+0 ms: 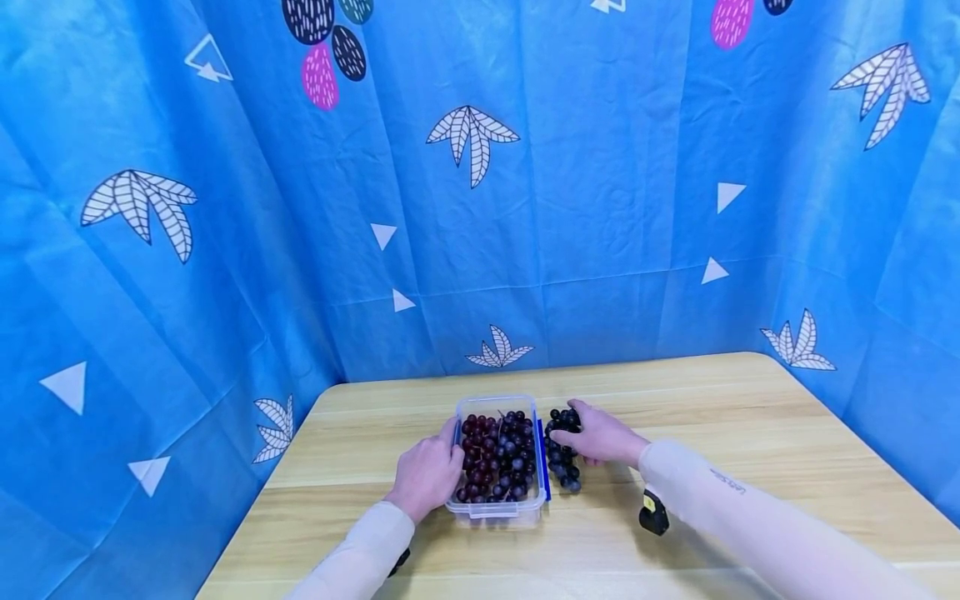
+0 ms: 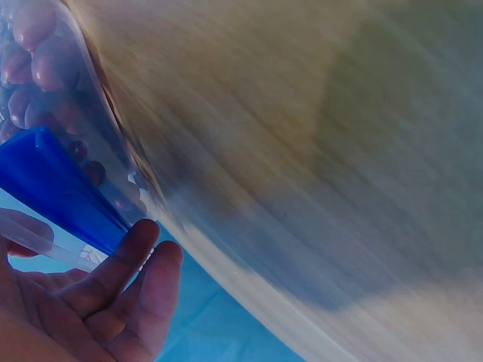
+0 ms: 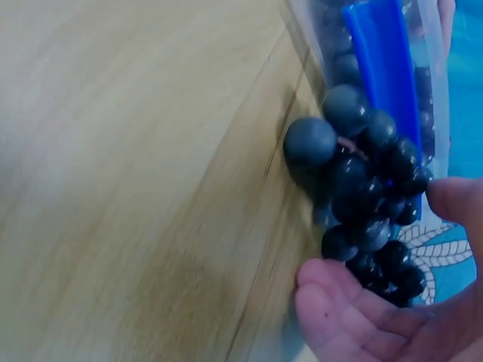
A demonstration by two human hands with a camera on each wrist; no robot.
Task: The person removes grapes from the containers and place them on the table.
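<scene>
A clear plastic container (image 1: 495,509) with blue side clips holds red grapes (image 1: 477,454) on its left and dark purple grapes (image 1: 516,450) on its right. My left hand (image 1: 427,472) grips the container's left wall, thumb at the rim; in the left wrist view its fingers lie below the blue clip (image 2: 60,185). Just right of the container, a bunch of black grapes (image 3: 351,177) rests beside the other blue clip (image 3: 385,72). My right hand (image 1: 606,435) holds this bunch at its far part, thumb on one side and fingers on the other.
The container and grapes stand on a light wooden table (image 1: 720,400) with rounded far corners. A blue patterned curtain (image 1: 585,208) hangs behind it and along both sides. A black wrist device (image 1: 653,512) sits under the right forearm.
</scene>
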